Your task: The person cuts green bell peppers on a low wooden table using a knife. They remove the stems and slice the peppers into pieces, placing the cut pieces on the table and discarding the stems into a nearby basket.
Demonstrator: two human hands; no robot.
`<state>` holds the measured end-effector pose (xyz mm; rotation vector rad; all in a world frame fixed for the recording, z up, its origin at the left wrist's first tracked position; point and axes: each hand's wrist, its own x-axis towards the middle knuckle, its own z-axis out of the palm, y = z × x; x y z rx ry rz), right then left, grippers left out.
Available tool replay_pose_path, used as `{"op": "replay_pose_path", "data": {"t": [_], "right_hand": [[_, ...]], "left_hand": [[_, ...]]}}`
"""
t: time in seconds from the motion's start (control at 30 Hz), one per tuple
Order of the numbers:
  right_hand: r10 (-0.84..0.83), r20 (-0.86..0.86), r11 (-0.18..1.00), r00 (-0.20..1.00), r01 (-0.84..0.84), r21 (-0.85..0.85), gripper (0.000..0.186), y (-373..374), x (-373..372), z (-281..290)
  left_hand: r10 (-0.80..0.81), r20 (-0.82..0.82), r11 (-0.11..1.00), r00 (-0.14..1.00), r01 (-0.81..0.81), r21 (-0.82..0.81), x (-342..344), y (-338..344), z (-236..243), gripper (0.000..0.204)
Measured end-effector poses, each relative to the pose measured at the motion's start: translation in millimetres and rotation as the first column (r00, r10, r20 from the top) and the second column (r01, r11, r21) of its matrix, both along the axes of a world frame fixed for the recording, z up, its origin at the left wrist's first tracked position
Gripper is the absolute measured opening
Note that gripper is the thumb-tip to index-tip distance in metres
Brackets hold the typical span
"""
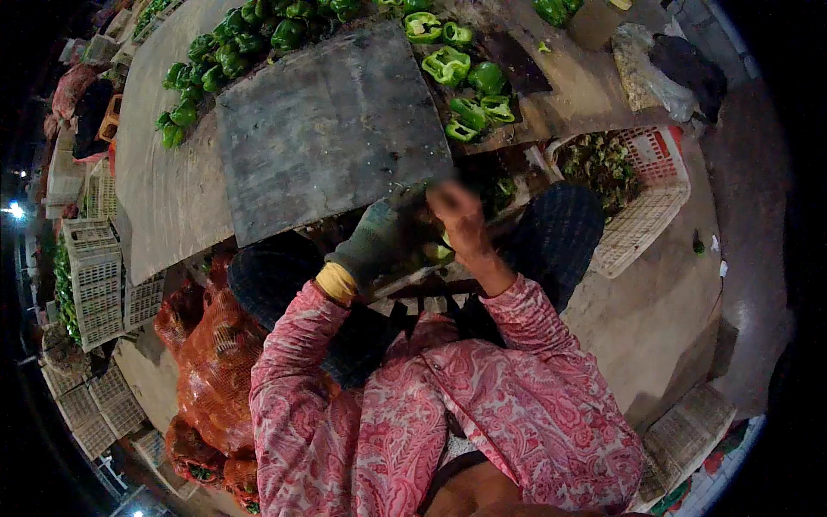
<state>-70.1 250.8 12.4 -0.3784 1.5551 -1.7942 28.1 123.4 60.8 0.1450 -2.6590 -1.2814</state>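
Landmark: the cutting board, laid on the table.
Whole peppers: heaped behind the board and off its left far corner.
Cut peppers: spread just right of the board.
Basket: set on the ground right of the board, with scraps held in it.
Hands: the left hand and right hand are held together before the board's near edge.
Mesh sacks: piled before the board, to the left.
Crates: stacked far left of the board.

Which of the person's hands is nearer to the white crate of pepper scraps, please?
The right. The bare right hand is between the knees, closer to the white crate on the person's right; the gloved left hand sits farther from it.
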Motion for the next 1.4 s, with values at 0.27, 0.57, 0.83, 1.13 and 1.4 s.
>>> {"op": "replay_pose_path", "data": {"t": [0.27,0.57,0.83,1.13,1.4], "right_hand": [[-0.182,0.109,0.982,0.977,0.176,0.062,0.02,-15.6,5.1,2.7],[-0.263,0.268,0.961,0.927,0.276,-0.009,0.021,-8.2,12.8,-23.2],[-0.018,-0.068,0.995,0.998,0.011,-0.101,0.04,9.7,3.1,11.1],[-0.113,0.743,0.603,0.66,0.64,-0.476,0.036,132.4,-121.8,52.1],[-0.36,0.68,0.49,0.639,0.75,-0.445,0.045,147.8,-151.4,45.4]], "left_hand": [[0.213,0.152,0.952,0.965,-0.17,-0.253,-5.3,8.7,-11.6,0.051],[0.679,0.089,0.643,0.729,-0.649,0.407,8.1,-11.0,-89.0,0.031],[0.362,0.099,0.837,0.927,-0.37,0.402,-11.4,22.2,6.0,0.046],[0.189,0.009,0.889,0.982,-0.167,-0.427,-107.6,6.2,19.9,0.074],[0.263,0.297,0.71,0.918,0.024,-0.704,-208.4,-1.0,-30.5,0.06]]}}
